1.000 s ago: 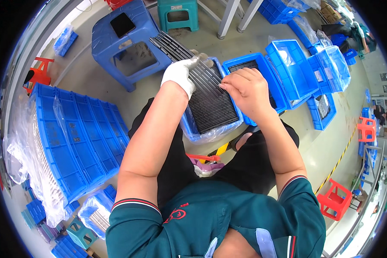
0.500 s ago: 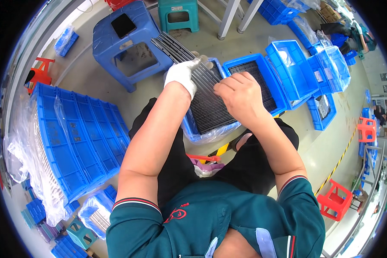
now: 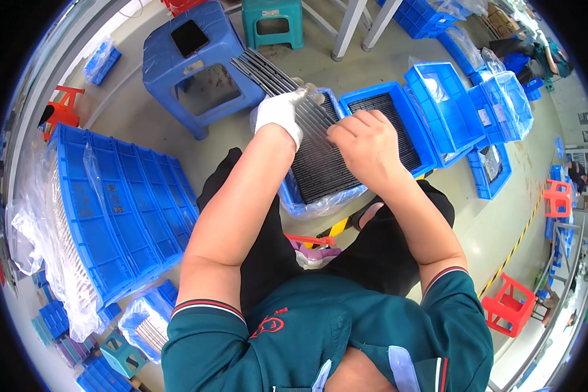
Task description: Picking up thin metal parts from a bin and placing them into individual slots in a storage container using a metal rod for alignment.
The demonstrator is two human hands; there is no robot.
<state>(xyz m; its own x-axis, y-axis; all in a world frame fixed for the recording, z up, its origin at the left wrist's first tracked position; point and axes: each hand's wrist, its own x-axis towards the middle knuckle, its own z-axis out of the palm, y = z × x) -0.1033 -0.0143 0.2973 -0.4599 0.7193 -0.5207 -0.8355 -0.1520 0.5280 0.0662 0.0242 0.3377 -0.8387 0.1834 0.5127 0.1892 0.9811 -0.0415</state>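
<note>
- A seated person in a dark green top bends over a blue tray (image 3: 293, 196) resting on the lap, its inside filled with closely packed dark, thin strips (image 3: 323, 171).
- The left hand (image 3: 281, 112), in a white glove, is closed around a bundle of long grey strips (image 3: 268, 73); the bundle juts up and to the left, past the tray's far edge and over the corner of a blue plastic stool (image 3: 193, 62).
- The bare right hand (image 3: 366, 145) lies knuckles-up on the packed strips in the tray, fingers curled down onto them; whether it pinches any one strip cannot be told from this view.
- The two hands sit close together over the far half of the tray, the bundle's lower end running between them.
- Just beside the lap tray, on the person's right, a second blue tray (image 3: 408, 121) holds another dark packed layer; more blue trays (image 3: 467, 104) in clear plastic wrap lie beyond it on the floor.
- A dark phone (image 3: 189, 37) lies on the blue stool's seat, with a green stool (image 3: 272, 21) behind.
- On the person's left stands a stack of blue crates (image 3: 121, 209) draped in clear plastic, and red stools (image 3: 511, 304) dot the floor on the right.
</note>
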